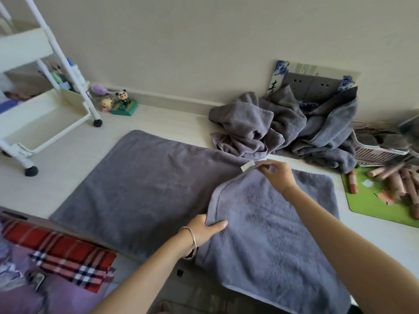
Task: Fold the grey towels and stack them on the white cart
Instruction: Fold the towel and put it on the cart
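Head view — plush rectangular grey towel (145,189)

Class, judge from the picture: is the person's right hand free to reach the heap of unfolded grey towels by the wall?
Probably not yet: the right hand pinches the folded-over towel at its corner. The heap lies just beyond, with nothing between.
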Action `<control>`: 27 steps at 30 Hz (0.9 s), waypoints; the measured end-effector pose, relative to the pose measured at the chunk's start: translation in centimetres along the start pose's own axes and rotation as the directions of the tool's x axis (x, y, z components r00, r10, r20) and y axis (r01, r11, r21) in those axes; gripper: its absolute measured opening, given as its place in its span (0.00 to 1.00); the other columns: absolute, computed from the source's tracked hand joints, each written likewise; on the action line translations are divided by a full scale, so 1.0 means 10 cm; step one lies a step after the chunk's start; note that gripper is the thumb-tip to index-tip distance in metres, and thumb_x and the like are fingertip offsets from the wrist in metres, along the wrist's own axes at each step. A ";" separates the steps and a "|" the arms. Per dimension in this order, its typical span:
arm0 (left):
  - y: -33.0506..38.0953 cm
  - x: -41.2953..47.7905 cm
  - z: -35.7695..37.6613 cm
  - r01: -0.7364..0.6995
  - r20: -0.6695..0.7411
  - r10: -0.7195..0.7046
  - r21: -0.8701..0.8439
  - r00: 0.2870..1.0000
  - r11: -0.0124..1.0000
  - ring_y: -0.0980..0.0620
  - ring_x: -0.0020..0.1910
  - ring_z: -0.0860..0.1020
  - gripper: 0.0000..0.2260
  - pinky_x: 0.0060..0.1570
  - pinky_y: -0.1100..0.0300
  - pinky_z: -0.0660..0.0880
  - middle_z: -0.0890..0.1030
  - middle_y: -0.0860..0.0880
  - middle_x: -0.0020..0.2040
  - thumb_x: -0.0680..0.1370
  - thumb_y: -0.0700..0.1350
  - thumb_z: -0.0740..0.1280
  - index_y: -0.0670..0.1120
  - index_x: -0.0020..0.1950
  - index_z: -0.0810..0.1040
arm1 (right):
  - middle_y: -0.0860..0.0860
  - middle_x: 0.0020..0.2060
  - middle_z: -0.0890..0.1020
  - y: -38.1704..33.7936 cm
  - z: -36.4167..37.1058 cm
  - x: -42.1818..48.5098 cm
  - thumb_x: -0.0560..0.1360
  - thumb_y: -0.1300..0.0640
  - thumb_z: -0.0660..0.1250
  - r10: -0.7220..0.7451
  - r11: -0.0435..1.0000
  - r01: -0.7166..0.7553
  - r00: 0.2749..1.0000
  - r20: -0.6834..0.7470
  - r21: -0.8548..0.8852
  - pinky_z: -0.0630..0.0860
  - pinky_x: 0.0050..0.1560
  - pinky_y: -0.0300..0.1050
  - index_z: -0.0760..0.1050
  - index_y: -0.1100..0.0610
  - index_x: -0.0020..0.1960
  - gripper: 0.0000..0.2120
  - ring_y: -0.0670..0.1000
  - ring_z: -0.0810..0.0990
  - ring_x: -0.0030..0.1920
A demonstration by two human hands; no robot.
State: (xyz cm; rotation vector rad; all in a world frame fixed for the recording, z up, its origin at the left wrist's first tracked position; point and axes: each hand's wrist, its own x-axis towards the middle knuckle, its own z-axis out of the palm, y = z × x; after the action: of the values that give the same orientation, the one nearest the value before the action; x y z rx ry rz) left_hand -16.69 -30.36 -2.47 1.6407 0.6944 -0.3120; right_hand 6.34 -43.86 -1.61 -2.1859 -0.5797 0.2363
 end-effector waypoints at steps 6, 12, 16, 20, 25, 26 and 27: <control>0.61 -0.39 -0.41 -0.081 0.155 0.126 -0.272 0.980 0.959 0.50 0.53 0.81 0.11 0.58 0.55 0.76 0.83 0.45 0.52 0.77 0.47 0.66 0.42 0.55 0.80 | 0.49 0.33 0.75 -0.98 -0.41 0.21 0.75 0.58 0.68 -0.205 0.937 0.218 0.976 -0.077 0.272 0.68 0.38 0.35 0.78 0.66 0.40 0.10 0.41 0.69 0.36; 0.88 -0.62 -1.21 -0.120 0.109 0.178 -0.401 0.978 0.908 0.45 0.55 0.81 0.15 0.60 0.51 0.75 0.82 0.41 0.55 0.77 0.46 0.66 0.40 0.59 0.78 | 0.44 0.28 0.70 -1.87 -0.12 0.41 0.75 0.56 0.69 -0.288 0.902 0.301 0.953 -0.088 0.308 0.63 0.34 0.38 0.76 0.62 0.34 0.13 0.40 0.65 0.32; 0.84 -0.72 -1.87 -0.126 0.113 0.188 -0.411 0.976 0.903 0.45 0.53 0.81 0.13 0.51 0.56 0.78 0.83 0.42 0.53 0.77 0.45 0.65 0.40 0.58 0.79 | 0.41 0.29 0.75 -2.42 0.26 0.51 0.75 0.58 0.69 -0.290 0.878 0.299 0.954 -0.081 0.374 0.67 0.35 0.33 0.80 0.62 0.40 0.08 0.37 0.69 0.34; 0.72 -0.76 -2.43 -0.151 0.114 0.210 -0.390 0.971 0.908 0.45 0.49 0.82 0.14 0.48 0.58 0.79 0.83 0.41 0.51 0.74 0.46 0.66 0.40 0.55 0.80 | 0.48 0.35 0.77 -2.88 0.66 0.63 0.74 0.57 0.70 -0.282 0.872 0.276 0.958 -0.045 0.405 0.70 0.40 0.39 0.81 0.59 0.41 0.06 0.43 0.72 0.39; 0.40 -0.65 -3.22 -0.136 0.081 0.180 -0.385 0.980 0.913 0.46 0.45 0.83 0.11 0.47 0.58 0.79 0.84 0.41 0.48 0.73 0.45 0.66 0.40 0.50 0.82 | 0.51 0.33 0.75 -3.29 1.45 1.00 0.74 0.55 0.70 -0.262 0.901 0.234 0.965 0.028 0.366 0.68 0.37 0.39 0.79 0.63 0.39 0.11 0.45 0.71 0.37; 0.31 -0.61 -3.31 -0.110 0.082 0.151 -0.374 0.985 0.921 0.46 0.47 0.83 0.11 0.49 0.57 0.79 0.84 0.42 0.49 0.75 0.45 0.66 0.40 0.51 0.82 | 0.50 0.31 0.73 -3.29 1.61 1.07 0.74 0.54 0.70 -0.259 0.925 0.231 0.964 0.056 0.300 0.66 0.35 0.38 0.77 0.63 0.37 0.13 0.44 0.69 0.35; 0.18 -0.53 -3.43 -0.078 0.084 0.114 -0.353 0.990 0.932 0.46 0.49 0.82 0.11 0.52 0.55 0.78 0.84 0.42 0.50 0.76 0.45 0.66 0.41 0.53 0.81 | 0.51 0.30 0.70 -3.25 1.83 1.17 0.74 0.54 0.70 -0.254 0.951 0.231 0.963 0.091 0.205 0.63 0.33 0.38 0.74 0.63 0.35 0.15 0.45 0.66 0.33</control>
State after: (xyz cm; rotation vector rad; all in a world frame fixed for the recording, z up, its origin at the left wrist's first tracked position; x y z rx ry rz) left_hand -25.95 1.23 8.76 1.3039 0.5531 -0.1876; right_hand -0.56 -8.07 12.50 -1.9023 -0.8493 0.2773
